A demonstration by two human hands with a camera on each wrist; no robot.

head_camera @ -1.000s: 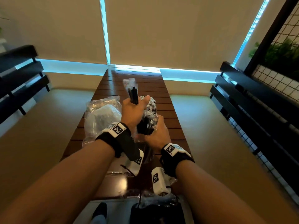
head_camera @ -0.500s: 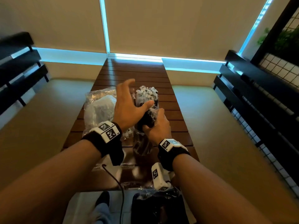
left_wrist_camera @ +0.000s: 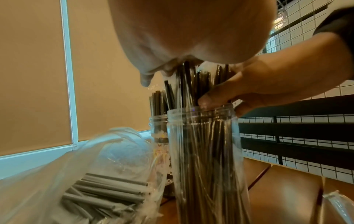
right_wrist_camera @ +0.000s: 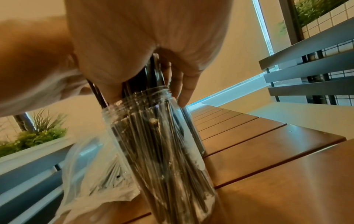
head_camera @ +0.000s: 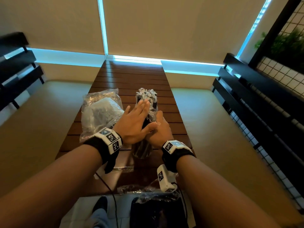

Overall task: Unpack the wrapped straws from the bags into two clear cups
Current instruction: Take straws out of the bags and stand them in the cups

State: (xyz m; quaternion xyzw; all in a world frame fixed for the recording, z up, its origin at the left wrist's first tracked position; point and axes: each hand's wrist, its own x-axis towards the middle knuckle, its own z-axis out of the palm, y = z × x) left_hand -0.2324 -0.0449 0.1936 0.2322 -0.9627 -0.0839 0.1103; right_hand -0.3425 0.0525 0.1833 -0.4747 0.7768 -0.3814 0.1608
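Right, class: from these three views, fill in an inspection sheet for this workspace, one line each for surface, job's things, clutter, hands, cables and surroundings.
Surface: slatted wooden table.
Job's things: near clear cup packed with wrapped black straws; second clear cup behind it, also holding straws; bag of grey straws lying to the left.
Clutter: crumpled plastic wrap at the near edge.
Hands: left hand flat against the straws, fingers straight; right hand grips the bundle at the cup's rim.
Cables: thin black cable hanging over the near edge.
Surroundings: roller blinds, dark slatted benches, plants behind wire grid.
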